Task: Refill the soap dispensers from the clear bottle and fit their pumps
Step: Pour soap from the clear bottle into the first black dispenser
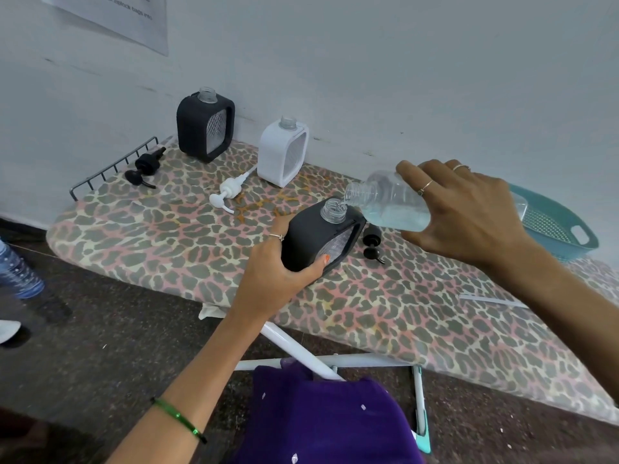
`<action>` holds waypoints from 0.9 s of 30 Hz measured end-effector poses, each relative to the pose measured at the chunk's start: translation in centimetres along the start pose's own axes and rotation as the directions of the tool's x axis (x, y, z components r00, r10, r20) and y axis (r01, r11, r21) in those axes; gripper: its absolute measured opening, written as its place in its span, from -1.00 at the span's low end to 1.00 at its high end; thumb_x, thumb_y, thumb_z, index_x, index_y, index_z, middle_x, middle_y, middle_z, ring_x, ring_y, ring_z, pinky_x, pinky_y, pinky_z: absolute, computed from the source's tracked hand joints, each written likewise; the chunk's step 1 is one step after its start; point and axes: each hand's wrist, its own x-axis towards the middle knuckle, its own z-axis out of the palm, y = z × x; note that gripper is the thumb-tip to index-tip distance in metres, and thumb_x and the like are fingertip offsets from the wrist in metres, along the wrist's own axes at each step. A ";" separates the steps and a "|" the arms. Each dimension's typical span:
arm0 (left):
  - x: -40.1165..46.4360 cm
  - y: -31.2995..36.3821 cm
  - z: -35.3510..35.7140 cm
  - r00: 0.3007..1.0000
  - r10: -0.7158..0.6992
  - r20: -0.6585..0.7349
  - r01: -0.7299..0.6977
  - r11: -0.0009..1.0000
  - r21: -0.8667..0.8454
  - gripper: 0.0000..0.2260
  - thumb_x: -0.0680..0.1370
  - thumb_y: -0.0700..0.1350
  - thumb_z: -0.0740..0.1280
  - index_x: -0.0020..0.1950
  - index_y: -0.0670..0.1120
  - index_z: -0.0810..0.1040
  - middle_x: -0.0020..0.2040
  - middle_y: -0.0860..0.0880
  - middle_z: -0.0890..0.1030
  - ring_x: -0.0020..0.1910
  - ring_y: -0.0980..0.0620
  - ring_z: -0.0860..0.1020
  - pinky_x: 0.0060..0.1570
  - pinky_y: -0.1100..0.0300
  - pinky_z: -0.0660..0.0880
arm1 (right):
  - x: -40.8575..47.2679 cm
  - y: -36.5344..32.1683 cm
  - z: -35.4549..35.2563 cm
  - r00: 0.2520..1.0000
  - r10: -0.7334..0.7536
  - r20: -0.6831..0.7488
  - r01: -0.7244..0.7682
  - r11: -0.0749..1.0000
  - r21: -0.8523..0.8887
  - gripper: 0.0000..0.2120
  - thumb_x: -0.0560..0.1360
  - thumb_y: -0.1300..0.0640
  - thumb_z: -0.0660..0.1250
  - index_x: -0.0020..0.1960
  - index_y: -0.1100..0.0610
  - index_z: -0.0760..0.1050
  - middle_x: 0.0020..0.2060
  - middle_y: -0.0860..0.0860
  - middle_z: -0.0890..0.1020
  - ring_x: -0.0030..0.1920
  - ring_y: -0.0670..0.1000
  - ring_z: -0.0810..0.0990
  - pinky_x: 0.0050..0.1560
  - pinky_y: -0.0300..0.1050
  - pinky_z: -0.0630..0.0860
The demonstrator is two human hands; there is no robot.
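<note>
We are pouring. Our right hand (469, 209) wraps the clear bottle (392, 204) from above, fingers curled over its top and thumb beneath, tipped so that its mouth sits just over the open neck of the near black dispenser (321, 241). Pale blue liquid lies along the bottle's lower side and a thin stream seems to run into the neck. Our left hand (281, 266) grips that dispenser at its lower corner, thumb across the front window, fingers curled behind, and holds it leaning toward the bottle on the ironing board (167, 239).

To do this well, we judge the bottle mouth should stay right above the neck, the tilt raised slowly, and the window watched so we stop short of the threads.

At 3 o'clock of this dispenser, just beside it, lies a black pump (371, 244). Well away at 10 o'clock stands the far black dispenser (204, 127), neck open, with a second black pump (145, 165) at its 8 o'clock. The white dispenser (283, 152) stands at 12 o'clock, its white pump (227, 192) lying at its 8 o'clock. A teal basket (562, 229) sits at 3 o'clock, behind our right hand.
</note>
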 end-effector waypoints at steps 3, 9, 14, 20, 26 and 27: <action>0.0 0.2 0.0 1.000 0.025 -0.002 -0.025 1.000 -0.001 -0.60 0.41 -0.02 0.50 0.14 0.03 0.39 -0.24 -0.21 0.60 -0.29 -0.08 0.57 -0.33 -0.06 0.52 | 0.0 0.0 0.0 1.000 0.005 0.002 -0.005 1.000 0.000 -0.32 0.23 -0.07 0.56 0.25 0.13 0.43 -0.13 0.12 0.59 -0.26 0.18 0.54 -0.38 -0.20 0.20; 0.0 0.1 0.0 0.999 0.034 -0.017 -0.033 0.999 0.028 -0.65 0.40 0.02 0.49 0.05 0.00 0.40 -0.34 -0.26 0.52 -0.40 -0.15 0.50 -0.44 -0.07 0.43 | 0.0 0.0 -0.1 1.000 0.012 0.006 -0.012 1.000 -0.008 -0.33 0.21 -0.05 0.55 0.24 0.13 0.45 -0.15 0.12 0.59 -0.26 0.18 0.55 -0.38 -0.20 0.20; 0.0 0.4 0.0 0.999 0.041 -0.014 -0.041 0.999 0.008 -0.63 0.42 -0.11 0.54 0.06 -0.01 0.39 -0.38 -0.05 0.51 -0.38 0.03 0.52 -0.48 0.23 0.44 | 0.0 0.0 -0.2 1.000 0.012 0.007 -0.012 1.000 -0.010 -0.34 0.23 -0.06 0.54 0.25 0.13 0.45 -0.14 0.12 0.60 -0.25 0.18 0.55 -0.38 -0.20 0.21; 0.1 -0.5 0.1 1.000 0.010 -0.009 -0.009 0.999 0.045 -0.56 0.39 0.15 0.45 -0.01 -0.16 0.46 -0.31 -0.29 0.54 -0.34 -0.24 0.53 -0.43 -0.10 0.48 | 0.1 0.1 -0.3 1.000 0.013 0.001 -0.013 1.000 -0.010 -0.35 0.21 -0.04 0.54 0.23 0.13 0.46 -0.14 0.12 0.60 -0.26 0.18 0.55 -0.37 -0.21 0.15; 0.1 -0.7 0.2 1.000 -0.008 -0.010 0.008 0.999 0.035 -0.50 0.37 0.20 0.42 -0.03 -0.22 0.48 -0.27 -0.31 0.57 -0.31 -0.24 0.57 -0.39 -0.14 0.51 | 0.1 0.0 -0.3 1.000 0.008 0.002 -0.008 1.000 -0.016 -0.36 0.21 -0.05 0.54 0.22 0.13 0.46 -0.15 0.12 0.60 -0.26 0.18 0.55 -0.36 -0.22 0.13; 0.1 -0.8 0.2 1.000 -0.024 -0.014 0.025 0.999 0.042 -0.46 0.36 0.22 0.42 -0.06 -0.26 0.49 -0.27 -0.32 0.57 -0.32 -0.24 0.57 -0.39 -0.16 0.51 | 0.2 0.0 -0.3 1.000 0.007 0.003 -0.007 1.000 -0.016 -0.36 0.22 -0.06 0.54 0.22 0.13 0.46 -0.15 0.12 0.60 -0.26 0.18 0.55 -0.36 -0.22 0.13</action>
